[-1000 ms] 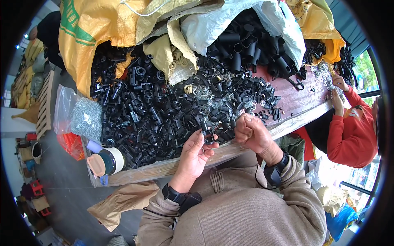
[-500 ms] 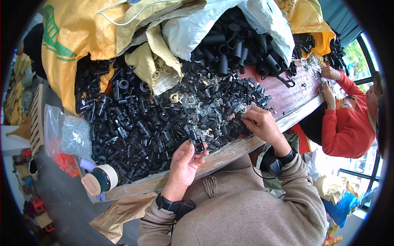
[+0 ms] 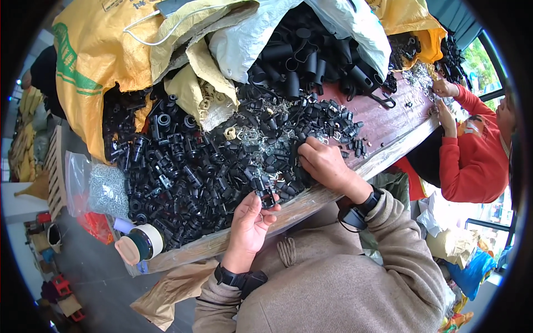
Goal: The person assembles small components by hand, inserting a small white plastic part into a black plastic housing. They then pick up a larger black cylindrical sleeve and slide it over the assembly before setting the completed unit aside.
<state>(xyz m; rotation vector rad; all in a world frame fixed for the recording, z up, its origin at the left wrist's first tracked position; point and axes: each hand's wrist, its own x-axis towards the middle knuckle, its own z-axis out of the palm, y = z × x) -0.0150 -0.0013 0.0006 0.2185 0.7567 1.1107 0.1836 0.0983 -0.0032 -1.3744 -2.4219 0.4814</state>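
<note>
My left hand (image 3: 250, 225) pinches a small black plastic part (image 3: 266, 194) between thumb and fingers, held just above the table's near edge. To its right, my right hand (image 3: 327, 166) reaches into the heap of small black plastic pieces (image 3: 338, 122). Its fingers are curled together with the tips down among the pieces, so whatever they grip is hidden. Between the hands and the heap lie scattered thin metal clips (image 3: 258, 139). Larger black plastic fittings (image 3: 180, 166) are piled to the left of my left hand.
A yellow sack (image 3: 100, 61) and a white sack (image 3: 236, 47) spilling black tubes (image 3: 291, 83) stand at the back. A bag of small screws (image 3: 107, 190) and a lidded jar (image 3: 145, 241) sit at the left corner. On the right, a person in a red top (image 3: 474, 150) handles metal pieces.
My right hand has moved left along the heap, closer to my left hand, and its fingers have dipped among the pieces. The left hand keeps its hold on the black plastic part.
</note>
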